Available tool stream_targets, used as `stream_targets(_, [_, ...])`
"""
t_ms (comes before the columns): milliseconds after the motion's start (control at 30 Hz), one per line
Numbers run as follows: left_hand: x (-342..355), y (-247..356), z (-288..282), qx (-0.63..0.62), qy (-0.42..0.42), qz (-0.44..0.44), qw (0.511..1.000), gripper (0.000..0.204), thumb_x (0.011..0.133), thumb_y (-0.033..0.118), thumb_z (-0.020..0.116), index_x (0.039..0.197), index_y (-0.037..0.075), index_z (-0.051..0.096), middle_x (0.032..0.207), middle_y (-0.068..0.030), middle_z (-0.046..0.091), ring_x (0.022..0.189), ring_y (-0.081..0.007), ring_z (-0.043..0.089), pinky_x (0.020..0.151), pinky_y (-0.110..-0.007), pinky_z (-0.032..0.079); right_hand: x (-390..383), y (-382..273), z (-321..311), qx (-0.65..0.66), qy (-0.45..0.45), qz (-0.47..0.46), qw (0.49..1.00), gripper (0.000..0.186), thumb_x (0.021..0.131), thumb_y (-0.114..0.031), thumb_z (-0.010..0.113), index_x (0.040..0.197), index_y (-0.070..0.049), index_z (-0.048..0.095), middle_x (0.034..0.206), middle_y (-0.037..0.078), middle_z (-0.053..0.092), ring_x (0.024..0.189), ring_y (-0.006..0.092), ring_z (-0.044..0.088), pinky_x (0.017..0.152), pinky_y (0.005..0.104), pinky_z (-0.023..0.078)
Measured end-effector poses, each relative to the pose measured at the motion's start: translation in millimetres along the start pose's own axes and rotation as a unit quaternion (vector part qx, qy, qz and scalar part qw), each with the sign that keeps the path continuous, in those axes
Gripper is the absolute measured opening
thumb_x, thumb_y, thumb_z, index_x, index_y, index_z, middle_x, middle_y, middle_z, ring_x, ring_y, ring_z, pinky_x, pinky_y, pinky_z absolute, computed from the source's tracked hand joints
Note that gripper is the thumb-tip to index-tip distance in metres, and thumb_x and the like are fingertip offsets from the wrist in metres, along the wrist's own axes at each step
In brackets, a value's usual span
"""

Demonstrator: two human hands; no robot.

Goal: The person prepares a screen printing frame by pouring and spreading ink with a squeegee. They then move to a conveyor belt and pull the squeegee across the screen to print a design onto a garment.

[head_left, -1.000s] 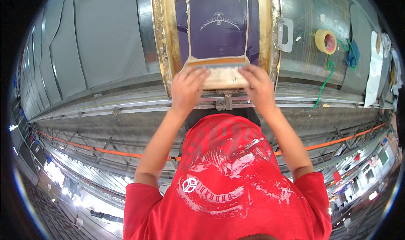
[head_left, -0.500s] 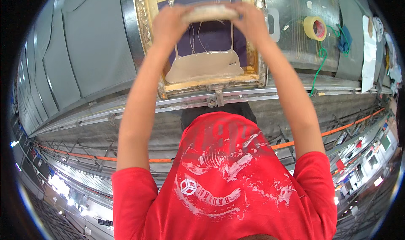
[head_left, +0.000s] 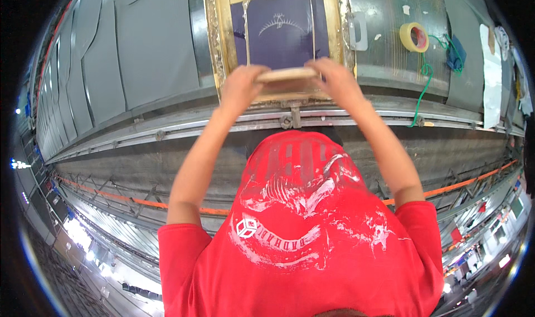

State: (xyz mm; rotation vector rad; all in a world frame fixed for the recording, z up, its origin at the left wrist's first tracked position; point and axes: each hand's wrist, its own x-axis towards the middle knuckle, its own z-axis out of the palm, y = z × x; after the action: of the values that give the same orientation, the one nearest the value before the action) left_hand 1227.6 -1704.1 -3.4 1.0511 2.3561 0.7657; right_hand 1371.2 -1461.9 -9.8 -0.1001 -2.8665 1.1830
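Observation:
Both my hands grip a pale squeegee by its ends, my left hand at one end and my right hand at the other. The squeegee lies across the near part of a yellowish screen-printing frame, and motion blurs it. Beyond it shows the dark purple mesh, with a pale line design in its middle. Thin tracks of beige ink run along both sides of the mesh. Behind the squeegee, the frame's near end is partly hidden.
A metal rail with a clamp runs along the table's near edge. Grey sheets cover the left side. On the right are a roll of yellow tape, a green cord and a white strip.
My hands have drawn the squeegee toward me, from mid-frame to the near end. The mesh and its design are now uncovered. The beige ink pool at the near end is now hidden.

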Motion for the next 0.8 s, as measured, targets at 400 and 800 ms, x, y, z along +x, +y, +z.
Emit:
stream_targets(400, [139.3,-69.3,-25.4,-0.184,-0.391,-0.143,0.89,0.057,0.068,0.021,0.088,0.118,-0.002,0.07,0.104,-0.0082,0.073,0.096,-0.02,0.064,0.083,-0.032,0.05,115.4,65.6,-24.7,0.201,-0.353,0.201,0.891,0.039,0.087,-0.031,0.078,0.098,0.004,0.068,0.076,0.012,0.07,0.067,0.0173,0.07,0.063,0.0295,0.058])
stream_targets(800, [177.9,-53.9,-28.1,0.124,0.133,0.099,0.978,0.035,0.076,0.005,0.069,0.109,0.014,0.076,0.111,-0.009,0.071,0.102,-0.0319,0.065,0.09,-0.041,0.053,156.1,80.9,-21.5,-0.112,0.125,-0.003,0.986,0.035,0.078,-0.012,0.072,0.113,-0.007,0.071,0.107,0.016,0.07,0.101,0.0354,0.065,0.092,0.0431,0.052])
